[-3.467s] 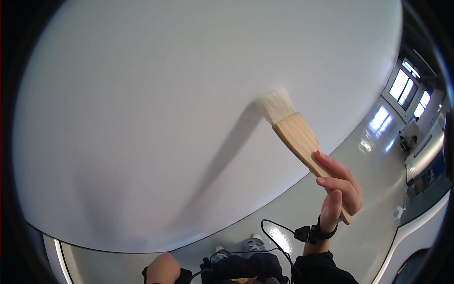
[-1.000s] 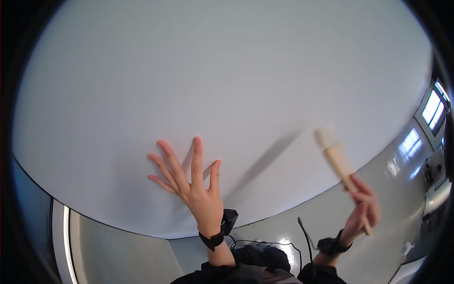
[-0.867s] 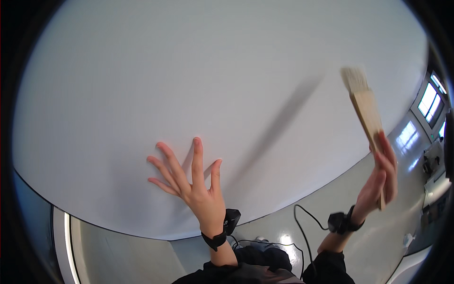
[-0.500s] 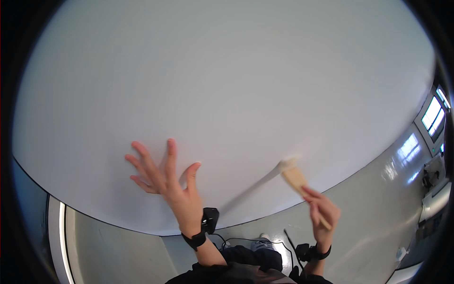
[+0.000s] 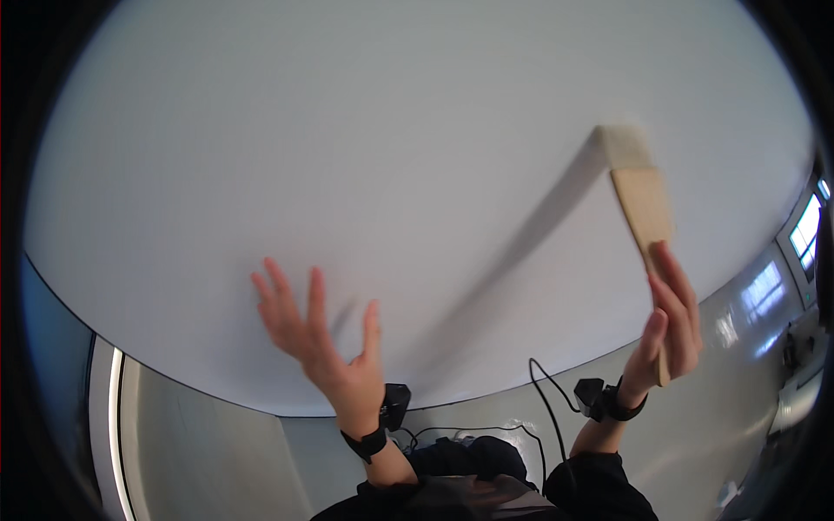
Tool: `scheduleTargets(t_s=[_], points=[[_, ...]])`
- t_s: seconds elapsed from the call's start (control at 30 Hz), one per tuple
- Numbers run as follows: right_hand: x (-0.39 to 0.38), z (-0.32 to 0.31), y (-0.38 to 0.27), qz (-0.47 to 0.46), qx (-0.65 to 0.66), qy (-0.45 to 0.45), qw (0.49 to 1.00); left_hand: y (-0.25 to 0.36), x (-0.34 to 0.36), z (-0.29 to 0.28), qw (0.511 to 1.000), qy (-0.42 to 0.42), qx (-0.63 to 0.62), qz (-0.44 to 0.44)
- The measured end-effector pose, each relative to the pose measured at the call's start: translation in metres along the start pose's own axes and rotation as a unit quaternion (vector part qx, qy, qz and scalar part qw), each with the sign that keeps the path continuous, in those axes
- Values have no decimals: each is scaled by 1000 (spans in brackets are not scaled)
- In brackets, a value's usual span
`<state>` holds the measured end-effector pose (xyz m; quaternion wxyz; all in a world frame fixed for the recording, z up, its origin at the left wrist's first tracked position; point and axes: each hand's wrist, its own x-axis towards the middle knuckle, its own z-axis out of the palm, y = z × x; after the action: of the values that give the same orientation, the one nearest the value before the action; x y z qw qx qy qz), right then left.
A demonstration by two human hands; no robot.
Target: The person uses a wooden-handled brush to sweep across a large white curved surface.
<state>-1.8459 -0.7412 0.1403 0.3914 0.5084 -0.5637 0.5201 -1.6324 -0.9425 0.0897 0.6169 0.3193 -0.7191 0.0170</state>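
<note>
A broad white wall-like surface [image 5: 365, 156] fills most of the view. My right hand [image 5: 671, 317] is closed around the handle of a flat wooden brush [image 5: 645, 204], whose pale bristles point away from me and meet the white surface at the upper right. A long shadow runs from the bristles down to the left. With fingers spread, my left hand [image 5: 326, 343] is at the lower left of the surface, holding nothing; whether its fingertips touch the surface I cannot tell.
Black devices are strapped to both wrists, with a black cable [image 5: 552, 404] looping near my right wrist. Below the surface's lower edge lies a shiny grey floor [image 5: 695, 434]. A bright window [image 5: 806, 233] is at the far right, and a pale vertical strip [image 5: 115, 425] at the left.
My right hand has carried the brush up and to the right along the surface. The left hand has shifted slightly right, still spread.
</note>
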Motion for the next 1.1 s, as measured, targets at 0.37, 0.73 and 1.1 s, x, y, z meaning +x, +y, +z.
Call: scheduleTargets(t_s=[0.37,0.73,1.1], points=[[-70,-24,-1,148,25,-237,960,34,-26,44,992,-114,38,-48],[-45,-81,21,84,-15,-101,991,46,-5,3,989,-85,118,42],[-23,-38,58,3,-108,-14,994,57,27,-55,936,-25,-95,337]])
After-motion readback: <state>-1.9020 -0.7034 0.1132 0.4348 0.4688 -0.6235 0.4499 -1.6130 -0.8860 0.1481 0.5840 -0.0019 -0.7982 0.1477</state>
